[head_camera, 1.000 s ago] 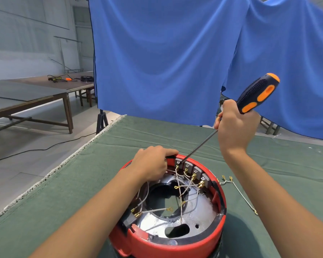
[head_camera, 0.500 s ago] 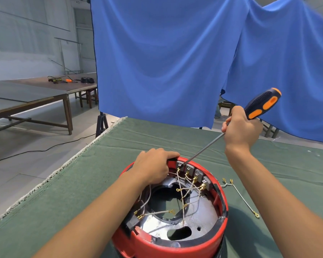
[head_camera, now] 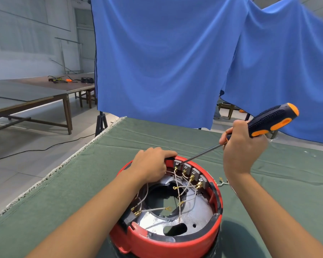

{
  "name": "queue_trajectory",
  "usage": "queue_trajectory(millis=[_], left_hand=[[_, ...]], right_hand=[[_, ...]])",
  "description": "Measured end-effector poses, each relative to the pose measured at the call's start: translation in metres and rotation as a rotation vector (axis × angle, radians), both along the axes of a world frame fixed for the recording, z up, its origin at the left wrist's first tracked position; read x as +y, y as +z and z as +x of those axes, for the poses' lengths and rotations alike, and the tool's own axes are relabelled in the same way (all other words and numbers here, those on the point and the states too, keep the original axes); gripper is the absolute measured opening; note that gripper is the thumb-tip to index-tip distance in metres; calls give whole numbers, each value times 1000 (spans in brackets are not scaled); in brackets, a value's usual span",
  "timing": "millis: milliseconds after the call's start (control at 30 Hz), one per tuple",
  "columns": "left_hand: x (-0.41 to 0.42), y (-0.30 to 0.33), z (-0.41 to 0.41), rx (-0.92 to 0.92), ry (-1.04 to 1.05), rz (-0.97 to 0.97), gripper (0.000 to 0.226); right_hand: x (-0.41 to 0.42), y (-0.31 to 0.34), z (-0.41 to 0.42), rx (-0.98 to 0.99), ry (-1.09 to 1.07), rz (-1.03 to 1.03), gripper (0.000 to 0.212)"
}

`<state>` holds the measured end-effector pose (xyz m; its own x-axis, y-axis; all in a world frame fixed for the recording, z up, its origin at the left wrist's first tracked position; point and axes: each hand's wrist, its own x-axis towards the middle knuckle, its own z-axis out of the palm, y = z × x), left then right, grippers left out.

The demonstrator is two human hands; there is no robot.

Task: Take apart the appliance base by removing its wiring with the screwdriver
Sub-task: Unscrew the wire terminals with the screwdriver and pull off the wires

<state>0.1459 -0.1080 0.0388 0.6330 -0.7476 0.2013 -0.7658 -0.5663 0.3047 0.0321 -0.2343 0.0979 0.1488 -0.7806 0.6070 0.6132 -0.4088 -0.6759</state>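
Both forearms are bare to the frame edge, with no sleeves, gloves or jewellery showing.

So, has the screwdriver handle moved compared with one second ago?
Yes. The screwdriver handle, gripped by the right hand, has swung lower and further right against the blue curtain, while its tip stays at the red base terminals.

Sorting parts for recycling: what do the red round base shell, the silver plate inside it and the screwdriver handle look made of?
Red round base shell: apparently moulded plastic, smooth with a soft sheen. Silver plate inside it: probably sheet metal, bright mottled reflections and punched holes. Black-and-orange screwdriver handle, gripped by the right hand: likely rubbery grip over plastic, judging by its dotted matte texture. Left hand holds the shell's rim.
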Motion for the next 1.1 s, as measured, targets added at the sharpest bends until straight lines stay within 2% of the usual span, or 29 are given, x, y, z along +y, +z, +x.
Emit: queue_trajectory(millis=[167, 433, 733, 1100], left_hand=[[-2, -2, 2, -19, -2, 1, 60], [-2, -4, 5, -34, -2, -16, 62], [0, -3, 3, -31, -3, -23, 61], [1, -4, 4, -32, -9, -19, 61]], right_hand=[[-9, 12, 16, 47, -38, 63, 31], [-27, 18, 37, 219, -66, 166, 13], [-33, 6, 44, 229, -31, 313, 29], [-12, 4, 7, -7, -19, 39, 24]])
